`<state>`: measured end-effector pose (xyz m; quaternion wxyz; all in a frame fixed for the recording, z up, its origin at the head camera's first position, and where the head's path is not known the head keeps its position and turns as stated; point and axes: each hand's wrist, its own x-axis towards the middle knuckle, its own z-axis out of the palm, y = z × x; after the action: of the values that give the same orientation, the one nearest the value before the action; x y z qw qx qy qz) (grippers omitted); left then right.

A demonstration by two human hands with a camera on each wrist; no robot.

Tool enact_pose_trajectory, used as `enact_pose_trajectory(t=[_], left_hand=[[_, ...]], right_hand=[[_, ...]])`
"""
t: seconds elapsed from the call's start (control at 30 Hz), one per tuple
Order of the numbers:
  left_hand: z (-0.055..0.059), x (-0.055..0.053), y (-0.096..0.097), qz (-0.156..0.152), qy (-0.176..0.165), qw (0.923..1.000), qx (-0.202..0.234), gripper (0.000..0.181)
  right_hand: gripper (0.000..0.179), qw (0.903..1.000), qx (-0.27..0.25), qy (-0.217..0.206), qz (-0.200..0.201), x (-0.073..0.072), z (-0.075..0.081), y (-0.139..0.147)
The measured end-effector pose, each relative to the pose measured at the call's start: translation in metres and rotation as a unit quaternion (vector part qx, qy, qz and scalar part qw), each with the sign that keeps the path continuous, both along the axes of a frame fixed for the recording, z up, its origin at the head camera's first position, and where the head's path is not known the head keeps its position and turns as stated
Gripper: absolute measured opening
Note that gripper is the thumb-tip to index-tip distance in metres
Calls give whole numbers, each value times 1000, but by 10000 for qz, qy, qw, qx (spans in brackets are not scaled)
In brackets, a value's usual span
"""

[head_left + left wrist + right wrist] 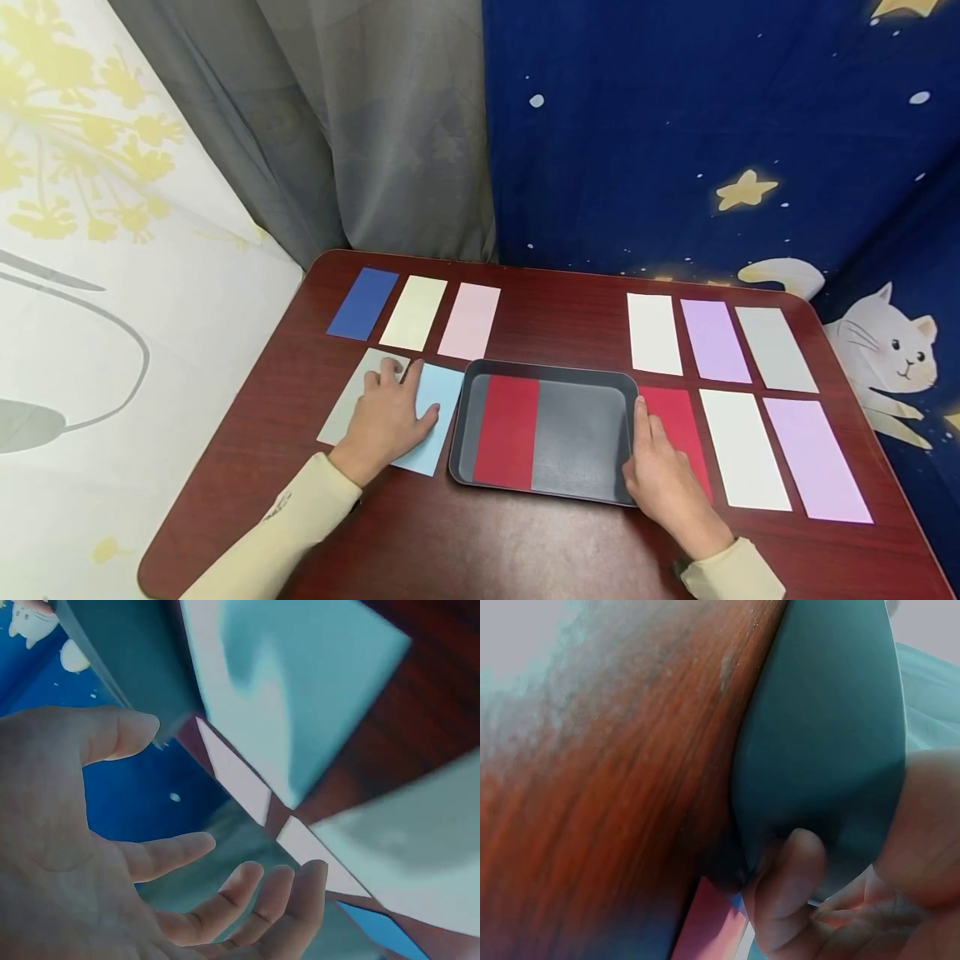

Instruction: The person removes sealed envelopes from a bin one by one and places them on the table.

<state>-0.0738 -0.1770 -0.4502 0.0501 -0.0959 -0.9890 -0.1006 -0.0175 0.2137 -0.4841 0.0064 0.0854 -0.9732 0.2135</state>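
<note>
A dark grey rectangular tray point(585, 437) lies in the middle, with a red card point(506, 433) flat in its left part. My right hand point(667, 479) grips the tray's right wall; in the right wrist view, fingers curl against the tray's outer side point(821, 735). Beside that hand, a second red card point(678, 421) is partly covered by it. To the left, my left hand point(386, 417) hovers over a grey-green card point(348, 408) and a light blue card point(438, 408). Its fingers are spread and loosely bent, holding nothing in the left wrist view.
Along the far left lie blue point(363, 304), cream point(414, 312) and pink point(469, 321) cards. Several white, lilac and grey cards, such as a lilac card point(817, 458), stand in two rows at the right. Curtains point(405, 125) hang behind the brown table point(525, 542).
</note>
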Motion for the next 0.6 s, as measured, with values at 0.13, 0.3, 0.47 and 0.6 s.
enact_pose_trajectory(t=[0.13, 0.3, 0.47, 0.6], left_hand=[[1, -4, 17, -249, 173, 9995, 53, 71], [2, -5, 37, -654, 434, 9969, 62, 67], [4, -6, 50, -1343, 503, 9893, -271, 63], [4, -9, 56, -2115, 440, 9756, -402, 60]], right_hand=[[90, 10000, 5, -2, -16, 0, 0, 0], [91, 10000, -6, -68, -37, 0, 0, 0], [91, 10000, -13, -74, -41, 0, 0, 0], [91, 9999, -21, -100, -52, 0, 0, 0]])
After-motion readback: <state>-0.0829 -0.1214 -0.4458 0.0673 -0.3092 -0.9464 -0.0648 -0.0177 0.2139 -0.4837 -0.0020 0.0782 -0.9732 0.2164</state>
